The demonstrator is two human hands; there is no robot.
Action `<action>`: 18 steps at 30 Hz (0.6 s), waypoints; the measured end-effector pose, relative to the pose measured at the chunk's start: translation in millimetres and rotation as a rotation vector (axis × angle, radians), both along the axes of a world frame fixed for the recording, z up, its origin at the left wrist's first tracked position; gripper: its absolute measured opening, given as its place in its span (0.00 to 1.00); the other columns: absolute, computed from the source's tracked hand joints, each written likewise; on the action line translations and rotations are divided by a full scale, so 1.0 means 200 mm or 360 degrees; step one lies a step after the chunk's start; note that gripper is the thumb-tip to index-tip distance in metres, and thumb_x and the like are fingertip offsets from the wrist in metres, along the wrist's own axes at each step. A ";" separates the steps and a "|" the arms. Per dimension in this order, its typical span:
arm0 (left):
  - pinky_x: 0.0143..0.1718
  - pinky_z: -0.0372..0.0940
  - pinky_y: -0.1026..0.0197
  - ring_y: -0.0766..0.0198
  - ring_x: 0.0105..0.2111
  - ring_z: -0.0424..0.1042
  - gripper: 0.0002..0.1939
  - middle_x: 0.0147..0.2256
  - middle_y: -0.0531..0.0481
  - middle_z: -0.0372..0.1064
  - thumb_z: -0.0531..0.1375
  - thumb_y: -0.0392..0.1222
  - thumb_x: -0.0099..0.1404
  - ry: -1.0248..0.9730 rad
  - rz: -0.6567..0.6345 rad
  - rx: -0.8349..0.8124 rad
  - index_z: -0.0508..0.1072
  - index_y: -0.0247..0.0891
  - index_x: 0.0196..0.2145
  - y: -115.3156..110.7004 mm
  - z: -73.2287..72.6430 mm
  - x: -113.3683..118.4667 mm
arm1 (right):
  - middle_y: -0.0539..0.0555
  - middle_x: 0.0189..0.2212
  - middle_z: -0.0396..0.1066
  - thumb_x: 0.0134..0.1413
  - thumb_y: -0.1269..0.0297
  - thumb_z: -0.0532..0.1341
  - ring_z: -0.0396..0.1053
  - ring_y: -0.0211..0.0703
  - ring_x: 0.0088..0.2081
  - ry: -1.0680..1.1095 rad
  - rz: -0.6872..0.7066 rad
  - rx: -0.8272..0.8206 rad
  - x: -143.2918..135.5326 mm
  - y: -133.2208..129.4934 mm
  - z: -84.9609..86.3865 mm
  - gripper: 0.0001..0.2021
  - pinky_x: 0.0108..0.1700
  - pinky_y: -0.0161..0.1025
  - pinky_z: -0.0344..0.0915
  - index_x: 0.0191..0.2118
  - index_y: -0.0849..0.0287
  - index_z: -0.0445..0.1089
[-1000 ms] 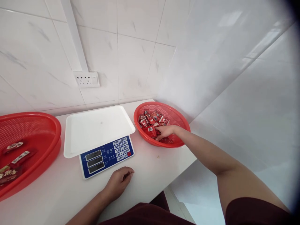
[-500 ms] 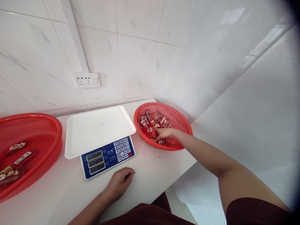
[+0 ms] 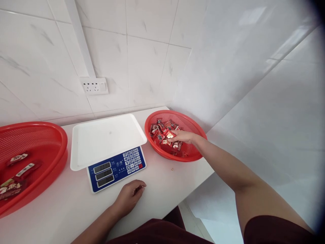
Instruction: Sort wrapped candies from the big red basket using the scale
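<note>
My right hand (image 3: 181,136) reaches into the red plastic basket (image 3: 200,155) on the right. Thumb and fingers pinch a shiny red snack packet (image 3: 170,135) above several other small red wrapped packets (image 3: 159,137). My left hand (image 3: 130,196) rests on the white table in front of the scale, its fingers loosely curled in, with nothing visible in them. Closest to that hand is the blue keypad panel (image 3: 119,166) of the electronic scale, whose white weighing tray (image 3: 109,135) carries nothing. The scale's displays appear to read zeros.
A larger red basket (image 3: 57,162) at the left holds a few dark red packets (image 3: 19,183). A tiny crumb-like bit (image 3: 172,169) lies on the white table (image 3: 162,184). Behind stands a tiled wall with a power socket (image 3: 94,86); another wall closes in at right.
My right hand has risen slightly and drawn back within the basket, now with a packet in its pinch. The packets under it have shifted. My left hand has stayed in place.
</note>
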State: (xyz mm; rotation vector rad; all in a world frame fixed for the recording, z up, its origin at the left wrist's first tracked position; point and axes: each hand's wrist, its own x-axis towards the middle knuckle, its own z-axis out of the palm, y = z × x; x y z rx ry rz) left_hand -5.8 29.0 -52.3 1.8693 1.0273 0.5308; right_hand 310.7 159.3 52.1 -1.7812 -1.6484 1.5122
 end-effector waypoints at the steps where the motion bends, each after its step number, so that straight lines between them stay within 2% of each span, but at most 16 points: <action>1: 0.34 0.64 0.64 0.64 0.31 0.69 0.11 0.35 0.51 0.71 0.50 0.40 0.62 0.0003 0.0002 -0.0001 0.71 0.40 0.37 0.00 0.00 0.00 | 0.54 0.53 0.66 0.38 0.61 0.69 0.61 0.49 0.54 -0.0003 -0.0021 0.0006 0.01 0.00 0.01 0.27 0.54 0.37 0.60 0.48 0.55 0.66; 6: 0.34 0.64 0.63 0.63 0.32 0.69 0.11 0.35 0.50 0.71 0.50 0.41 0.62 0.0017 -0.0003 -0.0012 0.71 0.40 0.37 0.00 0.00 0.01 | 0.55 0.49 0.68 0.43 0.60 0.67 0.64 0.49 0.51 0.0008 -0.0104 0.0060 0.03 0.00 0.05 0.25 0.50 0.42 0.64 0.50 0.56 0.65; 10: 0.34 0.64 0.63 0.64 0.32 0.69 0.11 0.36 0.50 0.71 0.50 0.40 0.62 0.0003 -0.0002 -0.0025 0.71 0.40 0.37 0.00 -0.01 0.01 | 0.56 0.46 0.71 0.46 0.61 0.65 0.69 0.46 0.45 0.0065 -0.0130 0.0114 0.03 0.00 0.07 0.22 0.44 0.40 0.68 0.49 0.57 0.65; 14: 0.34 0.64 0.64 0.64 0.32 0.69 0.11 0.35 0.50 0.71 0.50 0.40 0.62 0.0009 0.0011 -0.0013 0.71 0.40 0.37 0.00 0.00 0.01 | 0.56 0.46 0.71 0.48 0.59 0.63 0.70 0.45 0.44 0.0189 -0.0103 0.0191 0.02 -0.01 0.09 0.21 0.42 0.39 0.70 0.49 0.57 0.64; 18: 0.33 0.64 0.64 0.64 0.31 0.69 0.11 0.35 0.51 0.72 0.51 0.40 0.62 0.0014 0.0017 0.0007 0.71 0.40 0.37 0.00 0.00 0.01 | 0.55 0.45 0.72 0.51 0.51 0.59 0.71 0.46 0.42 -0.0142 -0.0104 0.0298 0.03 -0.01 0.09 0.20 0.41 0.39 0.70 0.48 0.55 0.66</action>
